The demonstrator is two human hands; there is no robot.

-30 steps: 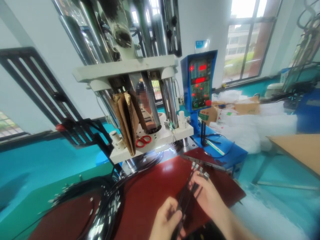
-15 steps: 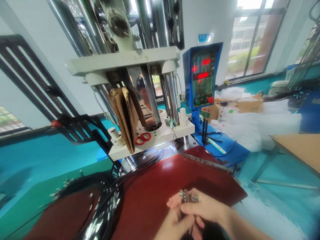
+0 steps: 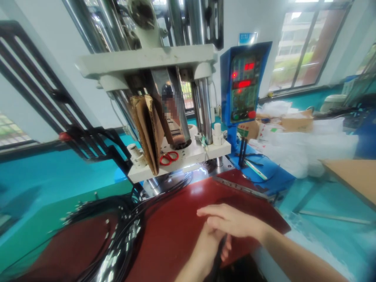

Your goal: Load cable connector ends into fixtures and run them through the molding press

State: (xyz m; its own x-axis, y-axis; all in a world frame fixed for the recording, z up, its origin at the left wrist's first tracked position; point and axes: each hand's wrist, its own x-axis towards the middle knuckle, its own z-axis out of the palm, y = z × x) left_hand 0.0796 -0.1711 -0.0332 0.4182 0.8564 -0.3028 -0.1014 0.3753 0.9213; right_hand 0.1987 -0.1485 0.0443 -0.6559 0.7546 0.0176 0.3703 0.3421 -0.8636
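Over the near part of the dark red table (image 3: 176, 223), my two hands meet. My right hand (image 3: 232, 221) lies across the top of my left hand (image 3: 207, 243), its foremost fingers stretched out to the left. The left hand is closed below it, with most of its fingers hidden. A narrow black strip (image 3: 217, 256) shows beside the left palm; what it is, and what the left fingers hold, I cannot make out. To the left lies a bundle of black cables (image 3: 126, 235) with shiny ends, apart from both hands.
A press (image 3: 147, 60) stands behind the table, with folded cardboard (image 3: 148, 137) and red-handled scissors (image 3: 169, 158) on its white plate. Right of it is a blue control box (image 3: 242, 84) with red displays. White bags (image 3: 282, 152) and a tan table (image 3: 352, 178) are farther right.
Small metal pieces seen at the right fingers are out of sight now. My right hand has moved up over the left, its fingers straighter. The view has shifted slightly.
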